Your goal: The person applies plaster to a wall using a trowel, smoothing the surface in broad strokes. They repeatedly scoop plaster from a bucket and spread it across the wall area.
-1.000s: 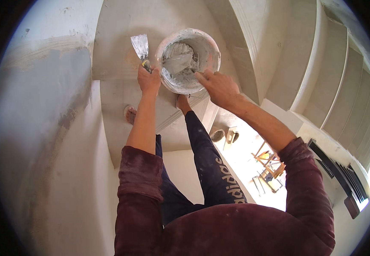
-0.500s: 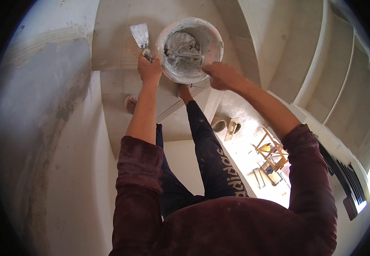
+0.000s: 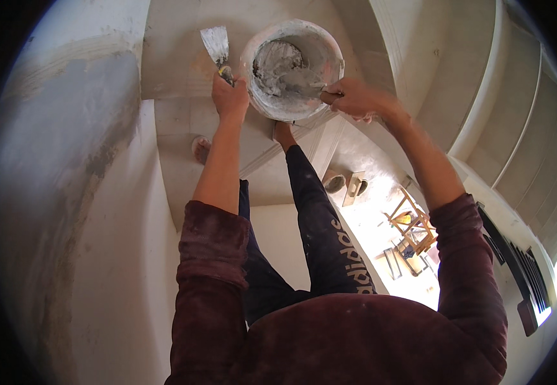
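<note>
My left hand [image 3: 230, 99] is closed around the handle of a putty knife [image 3: 215, 46], whose whitened blade points up and away. That hand sits against or close beside the left wall of a round bucket [image 3: 259, 106], smeared with pale plaster. Inside lies wet grey-white plaster [image 3: 278, 59]. At the bucket's right rim my right hand [image 3: 362, 99] grips the brown handle of a trowel [image 3: 303, 82]. Its blade reaches into the bucket and is coated with plaster, so its outline is hard to make out.
Steps [image 3: 448, 70] rise on the right. A partly plastered wall [image 3: 92, 102] stands on the left. Below, beside my leg, are a round container [image 3: 334, 181] and a flat float [image 3: 353, 187]. Farther down stands a wooden frame [image 3: 413, 221] in bright light.
My right hand has turned and shifted right and slightly up at the rim, and the trowel has swung toward the bucket's right side. My left hand still holds the putty knife.
</note>
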The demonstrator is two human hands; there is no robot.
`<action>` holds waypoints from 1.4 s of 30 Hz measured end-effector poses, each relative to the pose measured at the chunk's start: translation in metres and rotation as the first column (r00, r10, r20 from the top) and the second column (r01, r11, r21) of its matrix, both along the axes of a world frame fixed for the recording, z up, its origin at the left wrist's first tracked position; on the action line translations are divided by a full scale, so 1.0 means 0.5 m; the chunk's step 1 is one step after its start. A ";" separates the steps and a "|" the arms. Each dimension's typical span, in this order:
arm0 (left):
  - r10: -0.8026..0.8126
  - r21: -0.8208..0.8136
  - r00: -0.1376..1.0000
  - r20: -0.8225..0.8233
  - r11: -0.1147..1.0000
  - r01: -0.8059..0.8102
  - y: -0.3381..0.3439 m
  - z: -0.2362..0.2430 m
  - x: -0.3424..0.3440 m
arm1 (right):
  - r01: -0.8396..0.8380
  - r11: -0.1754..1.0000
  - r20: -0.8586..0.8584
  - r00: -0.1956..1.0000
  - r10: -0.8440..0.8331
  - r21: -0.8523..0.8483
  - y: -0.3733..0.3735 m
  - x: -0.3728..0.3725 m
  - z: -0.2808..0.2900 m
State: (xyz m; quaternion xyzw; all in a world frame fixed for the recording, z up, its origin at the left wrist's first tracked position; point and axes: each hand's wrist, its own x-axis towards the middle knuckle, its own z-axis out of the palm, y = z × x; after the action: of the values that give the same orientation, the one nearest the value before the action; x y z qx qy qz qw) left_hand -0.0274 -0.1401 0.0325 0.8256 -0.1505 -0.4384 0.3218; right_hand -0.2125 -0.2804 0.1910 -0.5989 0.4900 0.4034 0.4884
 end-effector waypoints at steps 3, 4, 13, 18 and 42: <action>0.008 -0.009 1.000 -0.018 1.000 -0.008 0.005 0.002 -0.003 | -0.012 0.993 0.040 0.999 0.008 0.117 -0.033 0.005 0.007; 0.016 -0.024 0.999 -0.028 1.000 -0.017 0.003 0.005 -0.001 | -0.015 0.988 0.075 0.997 0.003 0.152 -0.043 0.003 0.005; -0.045 0.034 0.997 -0.067 0.998 0.047 0.032 -0.008 0.031 | 0.542 0.759 -0.089 0.830 -0.551 0.361 -0.040 -0.163 0.022; -0.250 0.009 0.965 -0.080 0.968 0.251 0.120 0.029 0.072 | 0.581 0.744 0.060 0.774 -0.630 0.330 0.066 -0.307 0.049; -0.389 -0.165 0.651 -0.652 0.911 0.378 0.083 0.301 -0.011 | 0.836 0.344 0.332 0.209 -0.920 0.428 0.379 -0.312 -0.015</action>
State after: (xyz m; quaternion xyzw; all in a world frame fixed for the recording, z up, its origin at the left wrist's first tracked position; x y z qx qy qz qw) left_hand -0.0331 -0.0984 0.1830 0.5579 -0.1980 -0.7628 0.2600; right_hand -0.3687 -0.0908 0.1834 -0.2570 0.5549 -0.0895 0.7861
